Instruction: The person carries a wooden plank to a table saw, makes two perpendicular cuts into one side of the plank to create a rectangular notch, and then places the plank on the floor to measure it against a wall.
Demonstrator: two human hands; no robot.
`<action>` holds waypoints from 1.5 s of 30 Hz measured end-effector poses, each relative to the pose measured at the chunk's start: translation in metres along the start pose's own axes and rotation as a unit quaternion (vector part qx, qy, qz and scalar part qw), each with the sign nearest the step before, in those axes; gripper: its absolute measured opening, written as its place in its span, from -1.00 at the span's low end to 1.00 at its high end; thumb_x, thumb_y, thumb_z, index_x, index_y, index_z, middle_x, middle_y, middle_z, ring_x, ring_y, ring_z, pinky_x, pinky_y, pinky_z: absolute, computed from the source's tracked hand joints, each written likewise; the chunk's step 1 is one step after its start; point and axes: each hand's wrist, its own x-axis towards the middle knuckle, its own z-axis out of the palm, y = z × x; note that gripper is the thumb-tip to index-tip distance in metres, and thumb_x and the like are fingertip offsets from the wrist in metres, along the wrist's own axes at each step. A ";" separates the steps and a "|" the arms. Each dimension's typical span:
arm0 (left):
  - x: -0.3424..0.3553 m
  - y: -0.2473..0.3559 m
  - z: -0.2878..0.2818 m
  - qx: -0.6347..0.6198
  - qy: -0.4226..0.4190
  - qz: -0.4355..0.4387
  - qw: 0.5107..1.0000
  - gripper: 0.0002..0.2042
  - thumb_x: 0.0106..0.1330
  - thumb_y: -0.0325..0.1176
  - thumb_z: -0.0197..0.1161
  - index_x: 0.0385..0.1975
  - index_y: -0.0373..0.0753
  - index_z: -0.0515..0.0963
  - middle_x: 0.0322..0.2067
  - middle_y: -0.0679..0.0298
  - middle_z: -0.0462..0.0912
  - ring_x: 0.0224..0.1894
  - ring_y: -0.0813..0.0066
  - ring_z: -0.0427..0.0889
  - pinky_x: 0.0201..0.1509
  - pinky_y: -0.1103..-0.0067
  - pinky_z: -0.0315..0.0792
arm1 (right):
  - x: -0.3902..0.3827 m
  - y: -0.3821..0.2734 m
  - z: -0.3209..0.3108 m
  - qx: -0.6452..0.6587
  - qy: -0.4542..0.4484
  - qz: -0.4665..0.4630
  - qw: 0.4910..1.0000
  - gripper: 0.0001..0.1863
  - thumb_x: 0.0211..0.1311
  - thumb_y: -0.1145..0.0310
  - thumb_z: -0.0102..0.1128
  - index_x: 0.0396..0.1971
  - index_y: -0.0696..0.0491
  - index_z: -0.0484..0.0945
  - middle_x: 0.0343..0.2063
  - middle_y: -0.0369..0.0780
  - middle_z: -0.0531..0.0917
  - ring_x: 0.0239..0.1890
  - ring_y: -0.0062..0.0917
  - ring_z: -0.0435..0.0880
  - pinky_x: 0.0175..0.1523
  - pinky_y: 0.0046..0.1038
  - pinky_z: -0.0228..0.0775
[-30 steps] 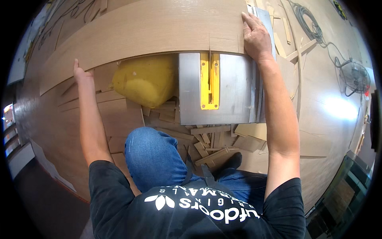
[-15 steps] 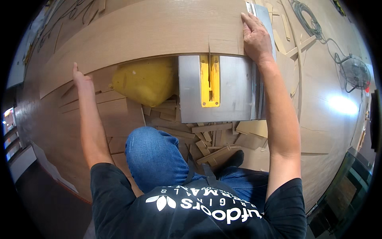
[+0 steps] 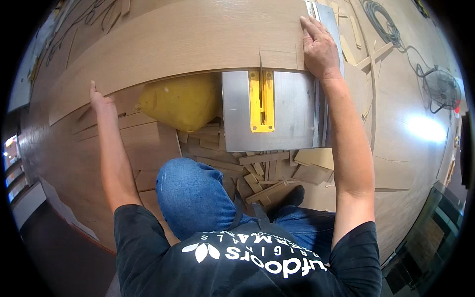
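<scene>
A wide light-brown wooden board (image 3: 183, 37) lies across the metal saw table (image 3: 297, 109). Its near edge meets the blade (image 3: 261, 64), which stands in a yellow slotted insert (image 3: 262, 119). A thin cut line shows in the board near the blade. My left hand (image 3: 101, 100) grips the board's near edge far to the left, thumb on top, its other fingers hidden beneath. At the right end, my right hand (image 3: 320, 52) rests with fingers stretched flat over the board's edge beside the metal fence (image 3: 329, 24).
A yellow rounded body (image 3: 180, 104) sits left of the saw table, partly under the board. Wood offcuts (image 3: 267, 175) litter the floor around my foot. To the right are a coiled cable (image 3: 383, 22), wood strips (image 3: 373, 57) and a fan (image 3: 442, 89).
The board's near edge has come very slightly toward me by the blade. Both hands keep nearly the same places on it.
</scene>
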 end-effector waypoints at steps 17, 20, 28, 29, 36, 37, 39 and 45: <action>-0.009 0.002 -0.002 0.055 0.004 -0.001 0.998 -0.55 0.48 -0.08 0.19 0.22 -0.23 0.47 0.19 0.19 0.59 0.19 0.17 0.58 0.20 0.19 0.55 | -0.001 0.000 -0.001 0.006 0.009 -0.013 1.000 -0.59 0.53 0.25 -0.06 0.27 -0.10 0.55 0.32 -0.13 0.52 0.42 -0.23 0.40 0.54 -0.31 0.17; -0.015 0.009 -0.002 0.051 0.009 0.000 0.999 -0.55 0.48 -0.10 0.18 0.24 -0.23 0.45 0.19 0.18 0.58 0.20 0.15 0.57 0.23 0.16 0.53 | -0.001 -0.006 -0.003 0.010 0.010 -0.016 1.000 -0.59 0.52 0.24 -0.04 0.26 -0.08 0.56 0.30 -0.11 0.54 0.41 -0.22 0.41 0.53 -0.30 0.18; 0.050 0.007 0.027 -0.038 -0.022 0.013 0.999 -0.53 0.45 -0.14 0.23 0.25 -0.25 0.43 0.20 0.16 0.56 0.18 0.17 0.57 0.32 0.16 0.45 | 0.081 -0.003 0.021 0.026 0.014 -0.021 0.999 -0.56 0.48 0.26 -0.11 0.25 -0.08 0.57 0.29 -0.14 0.55 0.39 -0.28 0.44 0.52 -0.32 0.19; 0.054 -0.008 0.045 -0.031 -0.013 0.003 0.999 -0.53 0.45 -0.14 0.24 0.25 -0.25 0.44 0.20 0.16 0.56 0.18 0.18 0.58 0.31 0.17 0.45 | 0.090 0.005 0.029 0.034 -0.006 0.001 0.999 -0.56 0.48 0.25 -0.12 0.26 -0.11 0.57 0.31 -0.19 0.54 0.39 -0.30 0.44 0.54 -0.34 0.17; 0.090 0.019 0.026 0.078 0.021 -0.016 0.997 -0.45 0.40 -0.07 0.30 0.29 -0.23 0.44 0.26 0.17 0.53 0.22 0.17 0.55 0.33 0.20 0.39 | 0.075 -0.027 0.039 0.024 -0.060 -0.047 0.997 -0.53 0.50 0.19 -0.05 0.32 -0.06 0.50 0.41 -0.09 0.40 0.49 -0.17 0.25 0.57 -0.23 0.01; 0.082 0.028 0.022 0.102 0.056 -0.015 0.993 -0.45 0.39 -0.06 0.30 0.28 -0.23 0.45 0.24 0.17 0.55 0.23 0.16 0.54 0.34 0.19 0.38 | 0.070 -0.035 0.039 -0.006 -0.056 -0.063 0.996 -0.53 0.51 0.19 -0.06 0.33 -0.06 0.48 0.40 -0.08 0.41 0.49 -0.15 0.25 0.56 -0.23 0.02; 0.084 0.041 0.005 0.071 0.042 -0.004 0.997 -0.47 0.38 -0.06 0.32 0.25 -0.22 0.47 0.20 0.16 0.58 0.21 0.16 0.55 0.32 0.17 0.41 | 0.066 -0.052 0.038 0.012 -0.067 -0.047 0.997 -0.50 0.55 0.14 -0.19 0.39 -0.11 0.42 0.42 -0.12 0.38 0.51 -0.23 0.23 0.60 -0.24 -0.05; 0.095 0.029 -0.011 0.053 0.041 -0.005 0.998 -0.52 0.35 -0.09 0.36 0.17 -0.21 0.52 0.13 0.19 0.62 0.10 0.19 0.63 0.07 0.25 0.59 | 0.057 -0.049 0.041 0.023 -0.039 -0.065 0.997 -0.54 0.54 0.22 -0.11 0.33 -0.04 0.48 0.38 -0.04 0.43 0.46 -0.13 0.30 0.54 -0.23 0.09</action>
